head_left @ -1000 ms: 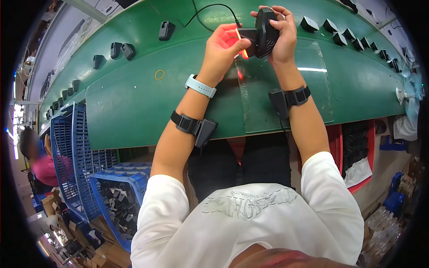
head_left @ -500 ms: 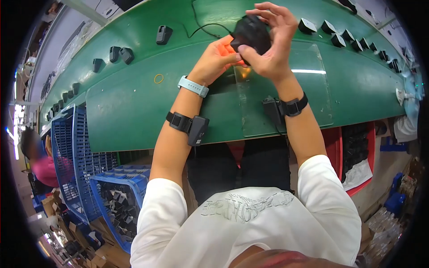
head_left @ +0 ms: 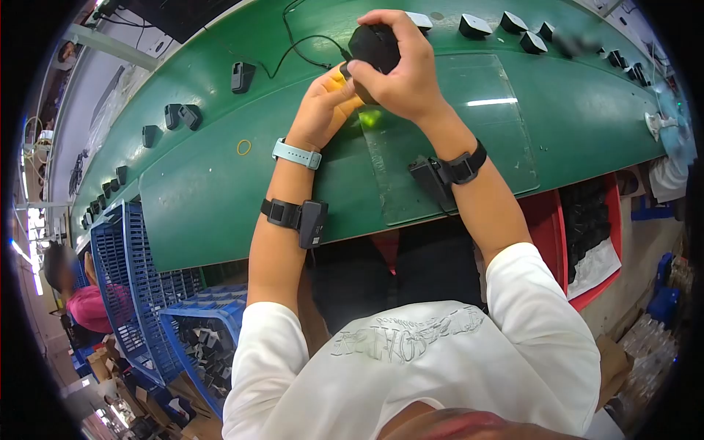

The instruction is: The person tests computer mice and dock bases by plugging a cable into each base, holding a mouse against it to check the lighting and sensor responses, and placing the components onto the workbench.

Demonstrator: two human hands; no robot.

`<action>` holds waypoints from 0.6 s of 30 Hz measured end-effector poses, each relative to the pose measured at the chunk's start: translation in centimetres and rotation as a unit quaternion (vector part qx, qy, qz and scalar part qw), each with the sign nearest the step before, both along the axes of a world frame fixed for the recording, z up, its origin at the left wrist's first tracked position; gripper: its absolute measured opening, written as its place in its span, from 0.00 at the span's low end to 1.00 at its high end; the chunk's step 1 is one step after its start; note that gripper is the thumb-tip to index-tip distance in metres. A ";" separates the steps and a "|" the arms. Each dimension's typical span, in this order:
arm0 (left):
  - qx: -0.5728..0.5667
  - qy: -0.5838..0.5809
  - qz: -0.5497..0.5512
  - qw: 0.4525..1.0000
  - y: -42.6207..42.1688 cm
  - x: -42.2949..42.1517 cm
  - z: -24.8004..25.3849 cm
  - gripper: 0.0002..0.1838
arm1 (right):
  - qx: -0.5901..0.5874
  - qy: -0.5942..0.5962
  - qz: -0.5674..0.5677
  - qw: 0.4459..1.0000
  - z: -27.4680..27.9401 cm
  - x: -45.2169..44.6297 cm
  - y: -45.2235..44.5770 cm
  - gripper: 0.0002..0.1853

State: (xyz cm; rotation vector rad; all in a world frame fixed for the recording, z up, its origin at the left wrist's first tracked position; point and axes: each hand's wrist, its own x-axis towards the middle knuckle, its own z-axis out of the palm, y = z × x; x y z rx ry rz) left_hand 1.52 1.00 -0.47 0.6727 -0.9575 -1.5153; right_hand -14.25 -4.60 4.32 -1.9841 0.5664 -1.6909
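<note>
Above the green table [head_left: 213,198], a black rounded device [head_left: 378,48] is gripped between both hands. My right hand [head_left: 403,77] wraps its right side, thumb across the near face and fingers over the top. My left hand [head_left: 323,106] holds the lower left side, with its fingers partly hidden beneath. A black cable [head_left: 315,38] runs to the device's left edge. Yellow light falls on my left fingers, and a yellow-green reflection shows on the clear sheet [head_left: 447,169] below. The device's underside is hidden.
Dark units [head_left: 242,77] stand along the table's left, white-faced ones [head_left: 475,27] at the far right. A yellow rubber band [head_left: 244,147] lies left. Blue crates [head_left: 213,312] and a red bin [head_left: 616,257] sit below the edge. A person in pink [head_left: 99,308] is at far left.
The light on my left fingers has turned from red-orange to yellow, and the reflection has turned from orange to yellow-green. The camera view has shifted; both hands still hold the device.
</note>
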 end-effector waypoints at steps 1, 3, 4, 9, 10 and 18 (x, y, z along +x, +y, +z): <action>0.018 0.016 0.023 0.999 -0.5 0.4 -0.5 0.16 | -0.001 0.002 -0.003 1.000 -0.2 0.0 -0.4 0.22; 0.051 0.013 0.106 0.993 -0.7 0.6 -0.5 0.15 | 0.068 0.159 -0.083 0.981 -0.4 -0.8 -1.2 0.17; 0.032 0.027 0.148 0.988 -1.5 1.5 -1.9 0.15 | 0.048 0.200 -0.114 0.972 -1.4 -1.1 -2.2 0.17; 0.026 0.047 0.188 0.981 -0.9 1.8 -0.6 0.12 | 0.140 0.514 -0.202 0.821 -1.6 -2.7 -3.0 0.17; 0.016 0.031 0.179 0.983 -0.8 1.2 -0.6 0.12 | 0.053 0.464 -0.224 0.856 -2.4 -2.7 -3.0 0.19; 0.021 0.015 0.221 0.975 -0.7 0.4 0.4 0.15 | 0.153 0.190 0.146 0.959 -1.0 -0.5 -0.6 0.33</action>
